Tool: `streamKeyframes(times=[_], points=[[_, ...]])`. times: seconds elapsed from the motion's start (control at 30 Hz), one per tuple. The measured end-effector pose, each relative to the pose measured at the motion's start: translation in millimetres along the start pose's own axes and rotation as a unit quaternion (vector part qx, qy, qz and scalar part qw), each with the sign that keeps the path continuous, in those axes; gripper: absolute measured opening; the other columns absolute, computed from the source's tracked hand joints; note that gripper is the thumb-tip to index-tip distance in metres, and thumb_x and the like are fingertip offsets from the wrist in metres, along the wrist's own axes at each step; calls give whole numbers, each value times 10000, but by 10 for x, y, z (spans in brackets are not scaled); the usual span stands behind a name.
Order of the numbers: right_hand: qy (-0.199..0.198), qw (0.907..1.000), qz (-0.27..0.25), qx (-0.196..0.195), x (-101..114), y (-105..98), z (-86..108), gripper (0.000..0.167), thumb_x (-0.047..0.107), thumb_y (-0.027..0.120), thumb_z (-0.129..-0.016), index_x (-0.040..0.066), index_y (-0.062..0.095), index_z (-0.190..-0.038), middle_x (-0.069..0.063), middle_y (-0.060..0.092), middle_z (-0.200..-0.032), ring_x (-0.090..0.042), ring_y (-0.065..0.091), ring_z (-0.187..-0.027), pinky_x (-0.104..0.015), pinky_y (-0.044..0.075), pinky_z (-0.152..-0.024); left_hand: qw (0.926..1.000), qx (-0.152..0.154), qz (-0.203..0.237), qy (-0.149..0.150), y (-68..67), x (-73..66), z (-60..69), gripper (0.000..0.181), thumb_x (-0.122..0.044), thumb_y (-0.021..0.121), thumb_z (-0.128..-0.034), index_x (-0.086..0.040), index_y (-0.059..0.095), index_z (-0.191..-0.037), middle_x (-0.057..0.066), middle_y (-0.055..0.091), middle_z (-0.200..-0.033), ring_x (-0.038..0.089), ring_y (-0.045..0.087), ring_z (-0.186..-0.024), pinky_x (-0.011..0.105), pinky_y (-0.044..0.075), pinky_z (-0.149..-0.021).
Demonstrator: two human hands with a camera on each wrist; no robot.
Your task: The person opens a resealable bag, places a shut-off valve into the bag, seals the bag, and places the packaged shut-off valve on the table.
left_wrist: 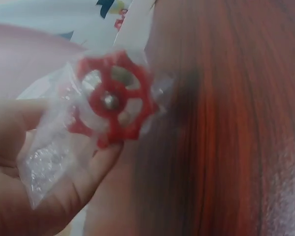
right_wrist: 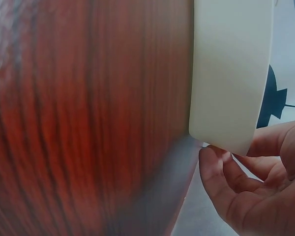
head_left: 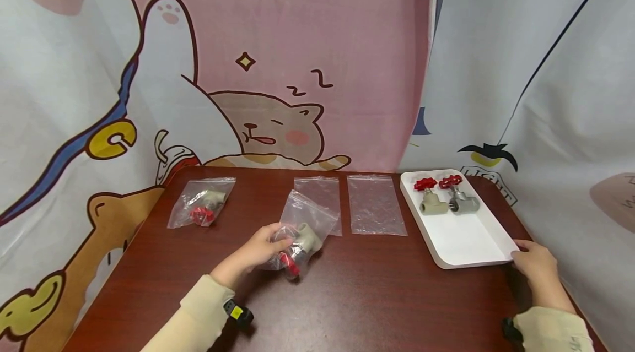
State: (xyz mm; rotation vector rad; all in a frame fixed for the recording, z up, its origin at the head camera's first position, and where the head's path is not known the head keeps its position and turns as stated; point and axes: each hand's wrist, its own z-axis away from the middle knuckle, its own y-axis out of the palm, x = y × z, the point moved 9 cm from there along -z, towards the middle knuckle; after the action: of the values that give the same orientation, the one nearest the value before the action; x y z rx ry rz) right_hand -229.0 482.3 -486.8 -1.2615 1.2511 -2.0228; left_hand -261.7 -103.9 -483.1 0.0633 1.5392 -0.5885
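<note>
Left of center, over the brown surface (head_left: 367, 297): left hand (head_left: 260, 248) grips a clear plastic bag (head_left: 306, 209) with a valve (head_left: 308, 238) inside, beige body away from the person, red handwheel (left_wrist: 108, 100) toward them. Left wrist view has digits round the film right at the wheel. Hard to tell if the bag's underside touches the surface.

Right side: right hand (head_left: 538, 265) pinches the near right corner of a white tray (head_left: 471, 239); right wrist view has fingertips at that corner. Tray's far half holds two more valves side by side, both red-wheeled: beige valve (head_left: 434, 204) left, grey valve (head_left: 465, 202) right.

Between held bag and tray, two flat bags on the surface: right flat bag (head_left: 377, 209) just beside the tray, left flat bag (head_left: 319, 189) partly behind the held one.

Far left: second filled bag (head_left: 182, 210), lying flat, another red-wheeled valve inside. Cartoon-print curtain (head_left: 347, 65) behind.
</note>
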Motion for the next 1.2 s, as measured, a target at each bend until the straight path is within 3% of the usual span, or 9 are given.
streamKeyframes(times=[0.23,0.33,0.6,0.73,0.93,1.1,1.2], points=[[124,9987,-489,-51,-27,-16,3,459,105,432,-880,-170,447,-1248,-438,427,-1201,-426,596,-846,-283,469,-554,9932,-153,1054,-476,-192,158,-19,410,-164,588,-940,18,495,-1296,108,640,-1074,76,590,-800,241,497,-666],[202,9977,-646,-59,-36,-17,-2,457,98,427,-884,-170,446,-1253,-436,416,-1212,-411,583,-851,-240,459,-528,9875,-271,1381,-714,-298,224,-33,446,-174,566,-954,13,450,-1342,75,634,-1123,58,601,-878,246,504,-725],[187,9969,-761,-70,-49,-18,-26,459,100,438,-888,-172,448,-1258,-432,419,-1215,-368,606,-801,-204,440,-509,9667,-1087,2028,-1124,-653,393,-169,471,-164,537,-967,5,391,-1382,-61,629,-978,51,606,-847,258,529,-723],[203,9967,-788,-51,-59,-9,-35,463,93,429,-885,-174,443,-1263,-432,421,-1215,-293,620,-730,-229,463,-515,9601,-1475,1913,-1408,-803,486,-250,472,-169,543,-964,1,395,-1378,-61,603,-980,31,582,-844,234,520,-728],[115,9967,-795,-133,-47,-7,-25,464,75,429,-860,-184,453,-1245,-435,423,-1210,-394,586,-833,-210,441,-514,9552,-1819,1462,-1819,-905,574,-341,486,-182,563,-949,14,406,-1365,103,538,-1207,105,545,-947,237,474,-809],[65,9979,-599,-230,-14,-37,7,465,74,423,-846,-171,465,-1239,-435,426,-1217,-460,534,-913,-244,420,-546,9572,-1834,1339,-1797,-914,610,-411,522,-187,550,-956,37,364,-1389,204,441,-1368,237,477,-1162,368,410,-1004],[88,9986,-477,-219,-10,-44,20,476,85,420,-842,-154,462,-1251,-436,411,-1234,-475,499,-934,-289,416,-572,9596,-1870,1269,-1677,-931,640,-437,522,-218,590,-935,34,411,-1356,206,494,-1305,227,510,-1114,374,435,-979]])
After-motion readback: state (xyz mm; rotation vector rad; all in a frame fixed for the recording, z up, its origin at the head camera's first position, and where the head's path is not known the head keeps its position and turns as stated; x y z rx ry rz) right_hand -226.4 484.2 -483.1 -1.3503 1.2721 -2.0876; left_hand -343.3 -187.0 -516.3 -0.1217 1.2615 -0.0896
